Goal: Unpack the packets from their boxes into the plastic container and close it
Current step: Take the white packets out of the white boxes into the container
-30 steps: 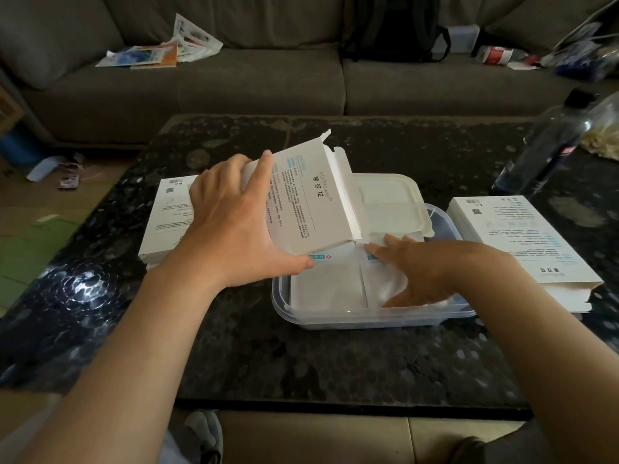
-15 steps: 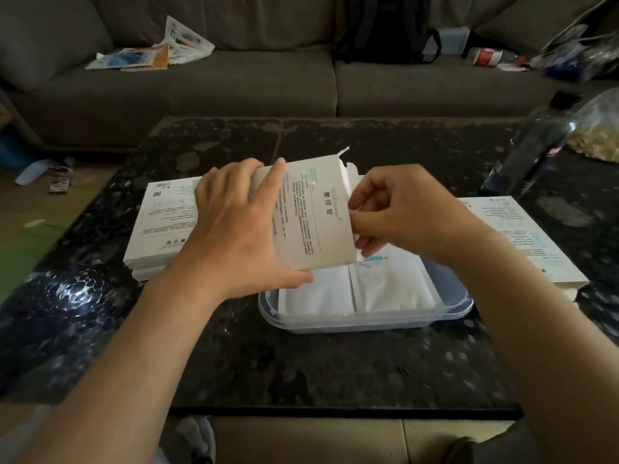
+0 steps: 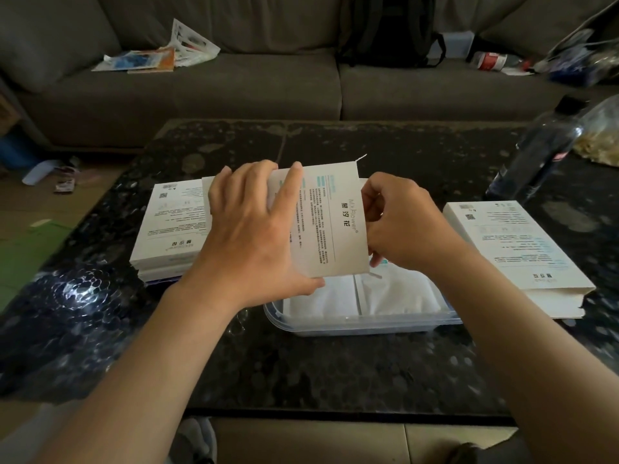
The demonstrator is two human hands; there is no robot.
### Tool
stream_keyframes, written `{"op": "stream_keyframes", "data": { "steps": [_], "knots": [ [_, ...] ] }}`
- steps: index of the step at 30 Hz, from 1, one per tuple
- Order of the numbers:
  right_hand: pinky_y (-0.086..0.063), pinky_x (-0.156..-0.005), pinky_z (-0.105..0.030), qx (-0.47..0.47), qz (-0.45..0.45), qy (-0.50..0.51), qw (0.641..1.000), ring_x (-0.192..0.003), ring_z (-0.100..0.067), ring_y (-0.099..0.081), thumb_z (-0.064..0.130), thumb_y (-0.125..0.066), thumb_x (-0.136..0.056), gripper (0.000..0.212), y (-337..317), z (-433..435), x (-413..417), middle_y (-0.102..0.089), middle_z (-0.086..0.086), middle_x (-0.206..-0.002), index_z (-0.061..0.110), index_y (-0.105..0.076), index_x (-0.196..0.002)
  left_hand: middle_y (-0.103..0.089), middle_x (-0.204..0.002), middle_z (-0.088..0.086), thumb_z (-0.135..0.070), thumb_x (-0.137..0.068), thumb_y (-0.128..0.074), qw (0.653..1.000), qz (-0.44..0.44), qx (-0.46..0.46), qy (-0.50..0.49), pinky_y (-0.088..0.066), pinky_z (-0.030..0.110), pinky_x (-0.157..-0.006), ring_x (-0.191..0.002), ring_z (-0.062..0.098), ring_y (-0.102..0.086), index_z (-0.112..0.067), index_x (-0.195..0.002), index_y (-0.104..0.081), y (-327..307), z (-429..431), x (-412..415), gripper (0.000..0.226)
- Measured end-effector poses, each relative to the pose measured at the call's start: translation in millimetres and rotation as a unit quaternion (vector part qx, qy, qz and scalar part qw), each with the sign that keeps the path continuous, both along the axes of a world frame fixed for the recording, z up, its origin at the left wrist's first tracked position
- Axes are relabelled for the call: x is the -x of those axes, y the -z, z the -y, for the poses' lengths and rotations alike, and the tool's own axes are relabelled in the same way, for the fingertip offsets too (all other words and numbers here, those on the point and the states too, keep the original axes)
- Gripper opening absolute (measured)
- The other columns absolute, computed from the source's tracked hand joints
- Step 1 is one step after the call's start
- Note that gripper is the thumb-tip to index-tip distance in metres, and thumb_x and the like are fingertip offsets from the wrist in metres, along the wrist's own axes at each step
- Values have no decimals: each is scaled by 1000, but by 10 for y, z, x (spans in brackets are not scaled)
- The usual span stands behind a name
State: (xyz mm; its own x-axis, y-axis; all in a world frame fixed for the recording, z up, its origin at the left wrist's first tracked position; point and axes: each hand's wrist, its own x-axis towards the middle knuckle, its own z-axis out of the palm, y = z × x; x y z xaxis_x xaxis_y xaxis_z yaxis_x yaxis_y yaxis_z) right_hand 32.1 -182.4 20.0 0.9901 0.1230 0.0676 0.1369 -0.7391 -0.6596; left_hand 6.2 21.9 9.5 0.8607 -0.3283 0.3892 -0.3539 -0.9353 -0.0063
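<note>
My left hand (image 3: 254, 232) grips a white printed box (image 3: 330, 222) from its left side and holds it above the clear plastic container (image 3: 361, 324). At the box's right end, the curled fingers of my right hand (image 3: 400, 222) pinch its open flap. White packets (image 3: 388, 296) lie side by side in the container below. Whatever is inside the box is hidden. A stack of the same white boxes (image 3: 170, 229) lies on the table to the left, and another white box (image 3: 516, 249) lies to the right.
Everything sits on a dark speckled stone table (image 3: 301, 363). A dark plastic bottle (image 3: 539, 152) lies tilted at the far right beside a clear bag. A grey sofa (image 3: 234, 78) with papers and a backpack runs behind the table.
My right hand rose from the packets in the container to the box's open end. The box flap is folded in further, and the container's lid behind is now hidden by the box.
</note>
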Motion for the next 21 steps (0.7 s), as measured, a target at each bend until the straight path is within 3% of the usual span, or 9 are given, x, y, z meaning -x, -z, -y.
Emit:
{"op": "stream_keyframes", "data": {
  "steps": [4,9,12,15,19,21],
  "knots": [
    [-59,-52,-22,-49,-16,-3,999,-65,-12,-72,14,-70,-94,12,-19,12,10,-68,10,-90,17,-59,-96,-35,-144,19,-78,-46,-66,1000,-3,-2,-10,-18,60,-116,-135,39,-33,-12,-150,-26,3,-37,-24,129],
    [-62,-62,-25,-143,-28,29,989,-78,-11,-75,27,-74,-90,20,-76,83,-5,-75,7,-92,14,-59,-88,-32,-145,16,-79,-46,-65,1000,-17,11,-15,-19,60,-116,-134,36,-30,-14,-150,-24,-35,-114,-55,130],
    [-63,-65,-28,-189,-43,57,979,-79,-12,-76,25,-73,-92,20,-131,143,-10,-76,5,-92,12,-58,-95,-29,-148,13,-81,-45,-63,999,-35,16,-23,-17,57,-117,-137,34,-26,-17,-152,-21,-54,-156,-61,131],
    [-61,-60,-22,-203,-28,92,975,-81,-12,-75,22,-73,-92,23,-158,188,3,-74,4,-96,15,-57,-106,-25,-150,11,-84,-43,-63,998,-45,18,-41,-16,54,-117,-138,33,-24,-19,-153,-16,-79,-222,-82,136],
    [-57,-53,-19,-271,8,125,954,-76,-10,-75,14,-75,-89,47,-214,273,-5,-72,6,-92,28,-51,-127,-25,-149,12,-90,-41,-59,996,-44,26,-79,-14,53,-117,-138,34,-23,-20,-153,-14,-116,-343,-120,139],
    [-61,-61,-26,-317,23,132,939,-84,-12,-76,11,-72,-91,35,-247,330,-21,-73,8,-93,26,-61,-120,-25,-149,12,-93,-39,-55,994,-45,38,-92,-14,53,-116,-139,34,-23,-21,-153,-13,-132,-405,-137,141]
  ]
}}
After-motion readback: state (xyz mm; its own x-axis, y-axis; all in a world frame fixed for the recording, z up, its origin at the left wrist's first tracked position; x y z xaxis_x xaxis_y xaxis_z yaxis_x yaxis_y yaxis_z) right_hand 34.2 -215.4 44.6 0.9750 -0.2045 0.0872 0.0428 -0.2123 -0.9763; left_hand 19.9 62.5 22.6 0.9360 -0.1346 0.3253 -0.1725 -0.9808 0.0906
